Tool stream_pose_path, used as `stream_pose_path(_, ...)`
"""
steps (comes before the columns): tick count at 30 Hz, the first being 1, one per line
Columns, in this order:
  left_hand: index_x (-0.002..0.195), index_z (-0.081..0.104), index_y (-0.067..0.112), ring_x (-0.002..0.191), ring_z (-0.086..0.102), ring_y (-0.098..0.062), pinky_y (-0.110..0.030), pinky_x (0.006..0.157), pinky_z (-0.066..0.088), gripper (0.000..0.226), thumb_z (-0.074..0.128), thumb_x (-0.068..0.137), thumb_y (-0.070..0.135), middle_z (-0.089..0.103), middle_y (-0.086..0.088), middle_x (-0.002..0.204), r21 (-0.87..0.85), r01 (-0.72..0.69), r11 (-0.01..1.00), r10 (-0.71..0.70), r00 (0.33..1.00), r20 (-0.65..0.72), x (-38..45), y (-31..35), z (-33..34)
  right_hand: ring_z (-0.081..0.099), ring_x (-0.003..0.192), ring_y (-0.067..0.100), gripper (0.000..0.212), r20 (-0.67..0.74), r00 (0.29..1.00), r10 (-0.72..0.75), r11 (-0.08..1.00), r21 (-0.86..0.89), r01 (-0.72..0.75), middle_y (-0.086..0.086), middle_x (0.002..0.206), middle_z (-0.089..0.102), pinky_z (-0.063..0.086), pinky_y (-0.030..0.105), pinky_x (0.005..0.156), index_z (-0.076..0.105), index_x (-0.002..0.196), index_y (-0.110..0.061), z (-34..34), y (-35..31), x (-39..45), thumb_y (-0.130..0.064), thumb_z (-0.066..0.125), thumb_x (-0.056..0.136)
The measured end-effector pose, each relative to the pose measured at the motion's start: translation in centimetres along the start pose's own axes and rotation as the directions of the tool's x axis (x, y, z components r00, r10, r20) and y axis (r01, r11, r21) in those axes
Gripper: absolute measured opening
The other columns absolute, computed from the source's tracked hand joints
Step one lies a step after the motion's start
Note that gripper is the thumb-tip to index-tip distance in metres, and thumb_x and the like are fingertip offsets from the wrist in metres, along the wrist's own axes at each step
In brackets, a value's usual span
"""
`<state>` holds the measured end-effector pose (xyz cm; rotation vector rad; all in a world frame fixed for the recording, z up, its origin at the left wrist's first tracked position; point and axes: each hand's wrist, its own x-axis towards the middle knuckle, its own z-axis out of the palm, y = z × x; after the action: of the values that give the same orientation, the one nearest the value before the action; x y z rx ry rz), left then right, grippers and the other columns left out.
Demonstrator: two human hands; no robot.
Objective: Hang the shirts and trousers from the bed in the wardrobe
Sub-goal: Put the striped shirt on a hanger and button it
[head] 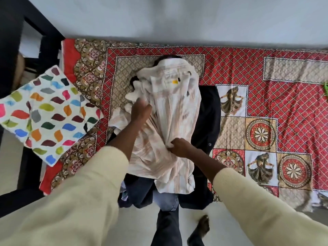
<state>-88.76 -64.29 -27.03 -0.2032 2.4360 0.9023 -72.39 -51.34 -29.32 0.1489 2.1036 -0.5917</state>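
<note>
Right hand (179, 147) bunches the striped shirt (170, 121) mid-body, left hand (140, 110) grips its edge, likely to lift it off the dark garments (207, 121) on the bed (266, 68).

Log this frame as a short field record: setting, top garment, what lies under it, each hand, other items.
setting: bed with red patterned bedspread
top garment: white striped shirt, collar toward the wall
underneath: dark garments, partly covered
left hand: on the shirt's left side; grip unclear from blur
right hand: fingers curled round bunched shirt fabric
other items: leaf-print pillow at the bed's left end
wardrobe: not identifiable
</note>
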Motion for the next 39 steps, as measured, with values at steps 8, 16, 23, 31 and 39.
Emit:
stream_pose_path(8,0.147,0.031,0.01,0.135,0.033,-0.037,-0.047,0.104,0.034,0.076,0.068,0.085,0.034,0.035,-0.019,0.147,0.321,-0.167,0.932,0.201,0.977,-0.073,3.8,1.9,4.1,0.06,0.113,0.025,0.043,0.449,0.835,0.318,0.925,-0.339,-0.17,0.005,0.123,0.064,0.048,0.033,0.091,0.061,0.126,-0.006,-4.6,2.9,0.0,-0.029,0.068,0.09)
stream_pose_path(16,0.157,-0.003,0.025,0.15,0.002,-0.037,-0.05,0.121,0.004,0.092,0.061,0.09,0.028,0.006,-0.009,0.164,0.52,-0.348,0.78,0.185,0.922,0.339,12.2,7.1,2.4,0.053,0.115,0.038,0.034,-0.626,0.768,0.135,0.978,0.208,-0.002,0.017,0.124,0.054,0.048,0.045,0.089,0.054,0.122,-0.005,-14.1,2.8,5.2,-0.007,0.05,0.089)
stream_pose_path(23,0.108,0.065,0.007,0.118,0.05,-0.04,-0.042,0.096,0.042,0.036,0.062,0.085,0.035,0.062,-0.02,0.119,0.633,-0.436,0.64,0.227,0.894,0.386,12.1,5.3,3.9,0.044,0.122,0.036,0.037,-0.663,0.748,0.029,0.999,0.007,-0.032,0.016,0.133,0.049,0.044,0.047,0.092,0.05,0.128,-0.004,-14.8,3.2,7.2,-0.005,0.05,0.091)
stream_pose_path(31,0.124,0.048,0.011,0.079,0.065,-0.036,-0.041,0.068,0.052,0.038,0.061,0.093,0.028,0.069,-0.017,0.096,0.373,-0.736,0.565,0.694,0.669,0.266,5.7,6.6,-2.0,0.021,0.144,0.031,0.067,-0.627,0.708,-0.326,0.922,-0.375,0.093,0.002,0.157,0.028,0.022,0.047,0.111,0.036,0.15,-0.028,-17.5,1.0,7.0,-0.02,0.064,0.089)
stream_pose_path(39,0.135,0.056,0.018,0.104,0.059,-0.034,-0.042,0.084,0.05,0.048,0.061,0.093,0.041,0.057,-0.015,0.121,0.531,-0.702,0.475,0.618,0.696,0.367,-1.2,8.6,-7.8,0.061,0.089,0.041,0.036,-0.797,0.535,-0.282,0.959,-0.229,0.165,0.024,0.098,0.068,0.037,0.038,0.082,0.052,0.124,0.0,-19.5,-1.0,-2.8,0.0,0.048,0.088)
